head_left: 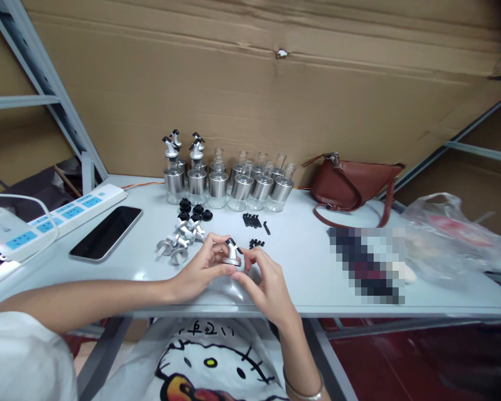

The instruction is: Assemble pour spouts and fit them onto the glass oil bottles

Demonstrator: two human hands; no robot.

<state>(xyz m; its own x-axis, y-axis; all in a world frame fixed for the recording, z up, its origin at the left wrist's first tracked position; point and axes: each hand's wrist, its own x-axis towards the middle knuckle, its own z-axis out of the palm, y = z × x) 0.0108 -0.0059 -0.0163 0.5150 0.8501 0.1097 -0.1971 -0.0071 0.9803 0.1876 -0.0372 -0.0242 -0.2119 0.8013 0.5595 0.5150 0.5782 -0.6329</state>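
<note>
Between my two hands, near the front edge of the table, is a silver pourer spout with a black lever on top. My left hand grips it from the left with thumb and fingers. My right hand closes on its right side, thumb and fingertips at its base and lever. Left of the hands lies a heap of silver spout bodies. Behind that heap are black rubber stoppers. Small black levers lie in a row beyond the hands, with tiny black caps nearer.
Glass bottles with steel sleeves stand in rows at the back; several at left carry spouts. Left are a phone and a power strip. Right are a brown bag, a clear plastic bag and a pixelated patch. Cardboard walls the back.
</note>
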